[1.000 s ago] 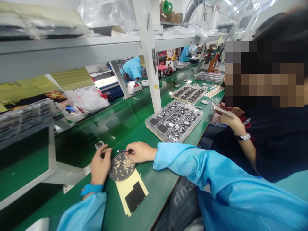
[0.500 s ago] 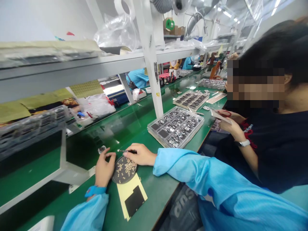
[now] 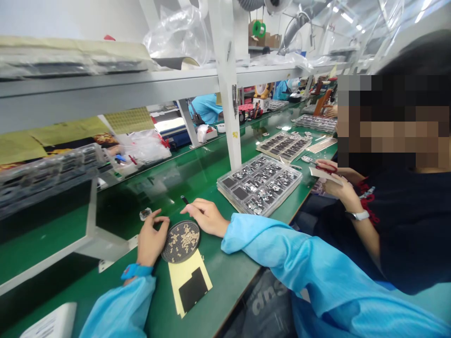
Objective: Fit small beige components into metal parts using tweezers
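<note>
Right hand (image 3: 206, 217) gripping black tool (image 3: 184, 200), tip pointing away-left

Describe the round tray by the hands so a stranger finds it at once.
On the green workbench, look between the left hand and the right hand. A dark round tray lies there, strewn with small pale parts; the other trays are rectangular and clear.

Before me a long green bench (image 3: 197, 173) ran far down the room. A white post (image 3: 229, 94) held up a grey shelf (image 3: 105, 91) above it, loaded with plastic-wrapped stock (image 3: 176, 33). Bright strip lights (image 3: 347, 18) shone overhead beside a grey duct hose (image 3: 299, 21).
</note>
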Motion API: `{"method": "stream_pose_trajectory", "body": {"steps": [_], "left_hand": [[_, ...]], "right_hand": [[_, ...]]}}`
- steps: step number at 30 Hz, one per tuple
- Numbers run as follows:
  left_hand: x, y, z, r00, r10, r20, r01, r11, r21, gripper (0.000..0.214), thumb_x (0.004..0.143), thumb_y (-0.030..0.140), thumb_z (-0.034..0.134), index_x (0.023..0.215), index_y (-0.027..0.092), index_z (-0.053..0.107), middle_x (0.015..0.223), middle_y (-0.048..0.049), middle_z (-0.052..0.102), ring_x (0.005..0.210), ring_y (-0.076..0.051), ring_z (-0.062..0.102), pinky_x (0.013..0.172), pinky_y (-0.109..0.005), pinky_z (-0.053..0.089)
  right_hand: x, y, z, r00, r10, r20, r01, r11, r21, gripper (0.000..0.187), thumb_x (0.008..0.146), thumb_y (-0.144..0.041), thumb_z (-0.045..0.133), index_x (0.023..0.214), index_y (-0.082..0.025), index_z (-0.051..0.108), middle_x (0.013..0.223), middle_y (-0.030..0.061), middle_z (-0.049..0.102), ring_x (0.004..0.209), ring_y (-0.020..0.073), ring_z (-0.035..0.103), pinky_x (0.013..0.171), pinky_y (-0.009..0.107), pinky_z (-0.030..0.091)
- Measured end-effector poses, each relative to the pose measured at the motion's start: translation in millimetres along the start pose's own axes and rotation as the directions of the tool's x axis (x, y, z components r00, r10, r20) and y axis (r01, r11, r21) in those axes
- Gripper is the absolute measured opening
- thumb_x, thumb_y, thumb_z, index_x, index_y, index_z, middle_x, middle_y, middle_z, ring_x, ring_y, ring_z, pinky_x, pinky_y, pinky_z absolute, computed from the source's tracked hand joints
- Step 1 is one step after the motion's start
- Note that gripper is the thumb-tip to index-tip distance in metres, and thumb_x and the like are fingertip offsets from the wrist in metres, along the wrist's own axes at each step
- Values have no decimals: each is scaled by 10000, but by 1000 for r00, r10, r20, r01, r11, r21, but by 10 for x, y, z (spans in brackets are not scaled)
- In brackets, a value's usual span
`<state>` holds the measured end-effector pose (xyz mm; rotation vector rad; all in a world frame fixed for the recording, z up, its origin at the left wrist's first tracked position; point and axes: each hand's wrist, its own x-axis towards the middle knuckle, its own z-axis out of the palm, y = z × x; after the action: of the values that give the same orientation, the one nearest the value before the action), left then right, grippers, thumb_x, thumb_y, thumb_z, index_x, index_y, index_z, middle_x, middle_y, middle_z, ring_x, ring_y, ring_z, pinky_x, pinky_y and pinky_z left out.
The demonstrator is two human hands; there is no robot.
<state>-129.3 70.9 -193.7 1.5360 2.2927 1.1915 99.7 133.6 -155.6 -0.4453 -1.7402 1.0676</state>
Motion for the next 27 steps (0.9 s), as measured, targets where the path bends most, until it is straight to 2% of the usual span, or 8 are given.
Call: {"method": "stream_pose_trajectory", "body": {"steps": [4,10,16,27], "left_hand": [[5,-17,10,1000,3,5,-3,1000,8,631,866,518,587,1414,205,587,1125,-65,784,887,-259,696,1007,-445,525],[31,-57,27,1000,10,15,-10,1000,11,596,864,521,578,1382,227,604,1125,-52,782,1141,-313,683,1096,-471,477],[20,-78,27,998,55,23,-56,998,42,564,879,509,569,1360,219,619,1147,-67,776,1140,-325,688,1095,-482,481],[60,-139,17,998,9,57,-11,999,32,541,857,549,574,1301,255,672,1142,-44,778,1119,-316,703,1016,-460,525]], "right_hand": [[-15,-27,-20,999,27,19,-28,999,24,467,1089,-424,472,841,-158,764,745,2,613,738,113,580,782,260,464],[-54,-106,-32,984,-95,151,91,995,37,461,1084,-400,483,774,-166,731,756,14,637,752,124,604,821,272,486],[-60,-139,-15,988,-100,114,99,995,17,440,1072,-386,502,775,-172,747,768,29,651,768,135,627,796,275,496],[-89,-130,-3,990,-43,131,42,999,4,406,1050,-334,543,733,-177,743,759,22,681,781,123,643,811,252,513]]}}
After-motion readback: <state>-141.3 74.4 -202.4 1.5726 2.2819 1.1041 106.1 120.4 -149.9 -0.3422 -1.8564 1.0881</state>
